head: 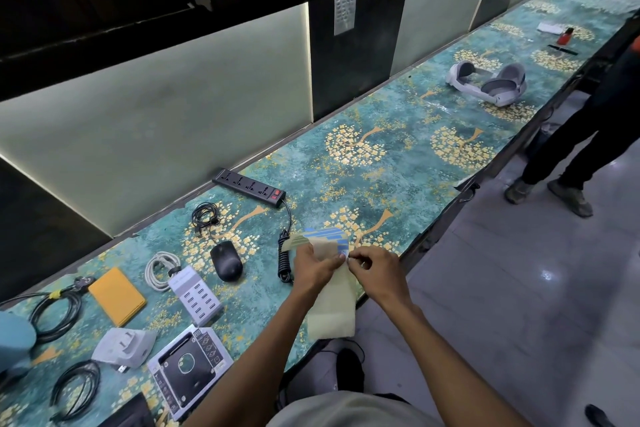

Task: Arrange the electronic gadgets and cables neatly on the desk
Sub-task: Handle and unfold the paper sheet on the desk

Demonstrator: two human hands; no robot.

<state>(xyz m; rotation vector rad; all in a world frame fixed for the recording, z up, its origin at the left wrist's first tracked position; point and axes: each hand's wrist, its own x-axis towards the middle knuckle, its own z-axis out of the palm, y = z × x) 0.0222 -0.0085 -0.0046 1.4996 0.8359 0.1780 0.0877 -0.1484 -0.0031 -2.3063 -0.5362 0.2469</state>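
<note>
Gadgets and cables lie spread over the left stretch of a long desk (398,156) whose glossy teal top is printed with gold blossom trees. Above its front edge both hands work on a pale yellow backing sheet (332,308) that carries blue strips at its top and hangs limp past the edge: the left hand (317,267) closes around the sheet's upper part, and the right hand (375,270) pinches a corner of it between thumb and forefinger. Just left of them a black coiled cord (284,253) runs up to a flat black power strip (248,186) with a red switch, lying against the back wall. A smooth, rounded black mouse (225,261) sits beside the cord, with a thin black cable bundle (205,215) behind it. Further left are a looped white cable (160,269), a boxy white multi-port charger (195,295), a flat mustard-yellow pad (117,295), a thick black power cord (57,314) in a loose ring, a grey angular adapter (124,347) and a metal drive caddy (188,371) in clear wrapping. Far along the desk to the right rests a white headset (488,81) with a padded strap.
</note>
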